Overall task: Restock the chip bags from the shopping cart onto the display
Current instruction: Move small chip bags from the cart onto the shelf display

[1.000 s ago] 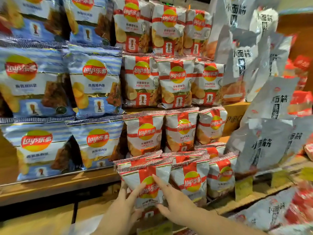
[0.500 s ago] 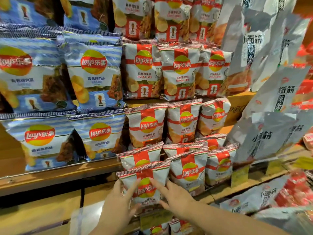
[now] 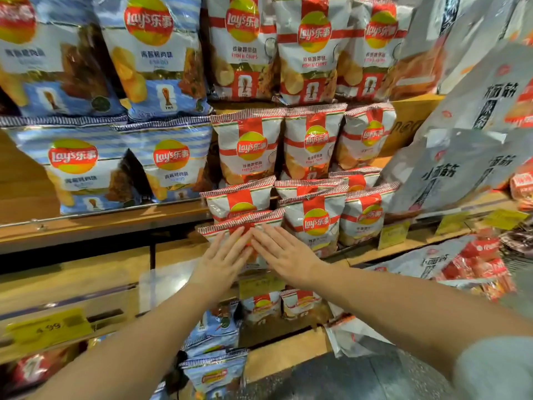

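Left hand point(image 3: 222, 256) lies flat, fingers straight and slightly spread, palm pressed against the front red bag point(image 3: 230, 228). Right hand point(image 3: 284, 254) is likewise flat with fingers extended, pressing the same bag from the right; the fingertips of the two hands meet near its centre. Neither hand grips anything. Both forearms are bare; a grey sleeve point(image 3: 490, 368) shows at the right edge.

The front red bag is glossy foil, pillow-shaped, with a crimped striped top seam. It stands at the front of the lower wooden shelf point(image 3: 101, 223), just ahead of another bag of the same kind and beside the red bags point(image 3: 315, 220) to its right, which are white and red with a round yellow-and-red logo. More of these fill the tiers above.

To the left stand larger blue bags point(image 3: 170, 163), blue-and-white striped, shiny and puffed. To the right hang grey bags point(image 3: 450, 168) with black characters, smooth and flat.

Yellow price tags point(image 3: 393, 233) are fixed to the shelf edges. Below, further blue packs point(image 3: 213, 373) are seen, partly blurred.
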A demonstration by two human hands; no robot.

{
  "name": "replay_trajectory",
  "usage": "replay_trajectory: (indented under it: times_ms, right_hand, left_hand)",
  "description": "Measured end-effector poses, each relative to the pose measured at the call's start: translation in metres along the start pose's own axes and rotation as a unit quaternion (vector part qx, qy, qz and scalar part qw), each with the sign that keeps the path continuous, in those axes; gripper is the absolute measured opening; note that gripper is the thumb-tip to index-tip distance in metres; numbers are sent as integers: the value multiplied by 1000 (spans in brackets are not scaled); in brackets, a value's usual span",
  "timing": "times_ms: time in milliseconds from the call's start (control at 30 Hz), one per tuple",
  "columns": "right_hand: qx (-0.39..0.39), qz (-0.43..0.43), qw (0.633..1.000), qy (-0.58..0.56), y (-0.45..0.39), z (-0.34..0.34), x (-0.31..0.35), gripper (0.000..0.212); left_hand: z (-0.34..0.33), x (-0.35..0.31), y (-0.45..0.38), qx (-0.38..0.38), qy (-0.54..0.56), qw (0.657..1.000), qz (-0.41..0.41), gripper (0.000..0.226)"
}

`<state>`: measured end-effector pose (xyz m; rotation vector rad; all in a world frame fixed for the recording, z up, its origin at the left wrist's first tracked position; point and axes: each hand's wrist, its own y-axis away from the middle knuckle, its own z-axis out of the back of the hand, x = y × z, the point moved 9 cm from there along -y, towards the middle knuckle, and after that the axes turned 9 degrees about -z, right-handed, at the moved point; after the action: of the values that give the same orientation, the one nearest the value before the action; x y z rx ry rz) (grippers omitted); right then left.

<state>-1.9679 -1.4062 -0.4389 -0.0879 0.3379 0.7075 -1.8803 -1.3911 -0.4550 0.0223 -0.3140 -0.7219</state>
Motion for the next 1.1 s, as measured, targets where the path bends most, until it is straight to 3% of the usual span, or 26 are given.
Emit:
replay_trajectory:
  times_ms: [33,133,300,533,633,900,1033,1100]
  right_hand:
    - [37,7,999,32,-1,-5,1,77]
    - [105,-14,992,66,-9,-14,-7,67]
    - [142,-56,986,71,-22,-27,-18,68]
    - [155,-9,986,60,-8,-11,-10,61]
    - [165,17,983,83,-1,8,-7,59]
    - [143,-30,984,98,4,96,-26,58]
    - [126,-57,989,42,16,150,-29,53]
    - [97,-106,988,-63,24,180,-30,49]
  left_hand:
    - [-4,1,-1,25,-28,999,6,83]
    - [-10,22,-9,58,-23,996,61,73]
    - [-11,32,-19,97,-44,992,70,72]
    - [-6,7,-1,110,-31,993,27,70]
    - [13,5,2,91,-2,996,11,71]
    - [105,30,12,38,79,996,-19,70]
    - [176,41,26,-65,174,981,-64,49]
    - [205,46,33,-79,219,971,-54,40]
